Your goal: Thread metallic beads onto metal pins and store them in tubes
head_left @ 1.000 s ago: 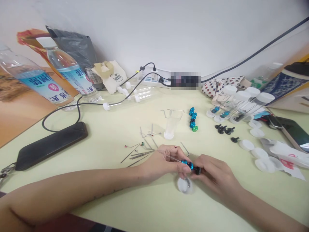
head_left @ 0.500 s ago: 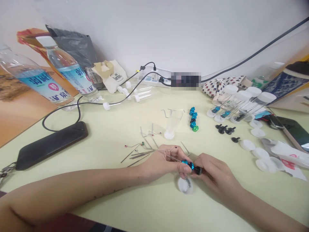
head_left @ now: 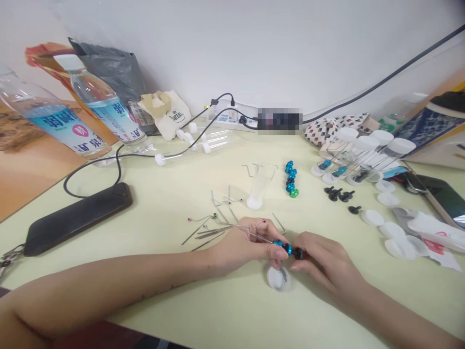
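Note:
My left hand [head_left: 256, 242] is closed on a blue-and-black metal piece [head_left: 282, 247] with thin wires running back over the fingers. A black knob [head_left: 298, 253] sticks out at the right end of the piece. My right hand [head_left: 323, 261] is beside that knob, its thumb and fingers apart. Below the fingers sits a small white cap [head_left: 278, 278] with small metal bits in it. Bent metal rods [head_left: 214, 231] are scattered to the left of my left hand. Beyond the hands stands a clear tube [head_left: 262, 186] with bent rods at its rim.
Blue, black and green pieces [head_left: 291, 179] form a row behind. Black screws [head_left: 337, 194], white caps [head_left: 392, 232] and capped tubes [head_left: 366, 155] are at the right. A black power bank [head_left: 78, 218] and bottles [head_left: 105, 106] are at the left.
My right thumb has dropped away from the black knob, and the fingers of my right hand have opened slightly. My left hand has hardly moved.

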A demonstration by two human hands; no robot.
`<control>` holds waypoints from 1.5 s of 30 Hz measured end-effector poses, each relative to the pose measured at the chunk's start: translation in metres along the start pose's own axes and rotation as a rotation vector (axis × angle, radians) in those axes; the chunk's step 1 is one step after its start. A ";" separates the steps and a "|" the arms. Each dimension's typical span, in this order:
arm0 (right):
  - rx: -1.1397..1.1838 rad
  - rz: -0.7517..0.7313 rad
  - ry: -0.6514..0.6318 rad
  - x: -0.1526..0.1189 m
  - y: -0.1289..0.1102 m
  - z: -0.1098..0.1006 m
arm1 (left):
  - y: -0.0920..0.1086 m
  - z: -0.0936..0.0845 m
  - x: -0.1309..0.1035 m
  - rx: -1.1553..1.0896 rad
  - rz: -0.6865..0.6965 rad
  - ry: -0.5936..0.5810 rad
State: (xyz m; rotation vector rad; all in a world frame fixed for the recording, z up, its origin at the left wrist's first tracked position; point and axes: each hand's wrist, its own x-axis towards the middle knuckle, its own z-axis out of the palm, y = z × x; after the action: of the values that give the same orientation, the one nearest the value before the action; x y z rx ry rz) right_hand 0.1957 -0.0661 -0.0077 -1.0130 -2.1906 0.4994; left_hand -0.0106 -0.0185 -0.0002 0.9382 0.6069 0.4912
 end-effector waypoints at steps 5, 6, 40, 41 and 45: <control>-0.047 -0.048 0.057 0.001 -0.001 0.002 | 0.001 0.001 0.000 -0.013 -0.011 -0.006; -0.052 -0.056 0.054 0.001 -0.001 0.002 | 0.001 0.000 0.000 -0.008 -0.018 -0.006; -0.041 0.000 -0.035 0.001 0.001 0.000 | 0.002 0.001 0.000 0.008 -0.018 0.006; -0.038 -0.005 -0.061 0.000 0.002 0.000 | 0.002 0.001 0.000 0.010 -0.025 0.003; -0.037 0.002 -0.076 0.000 0.003 0.000 | 0.002 0.001 0.000 0.014 -0.033 -0.008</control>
State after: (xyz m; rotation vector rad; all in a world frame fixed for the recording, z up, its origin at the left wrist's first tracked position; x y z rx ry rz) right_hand 0.1979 -0.0642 -0.0094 -1.0311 -2.2732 0.5078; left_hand -0.0108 -0.0179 0.0020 0.9414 0.6179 0.4540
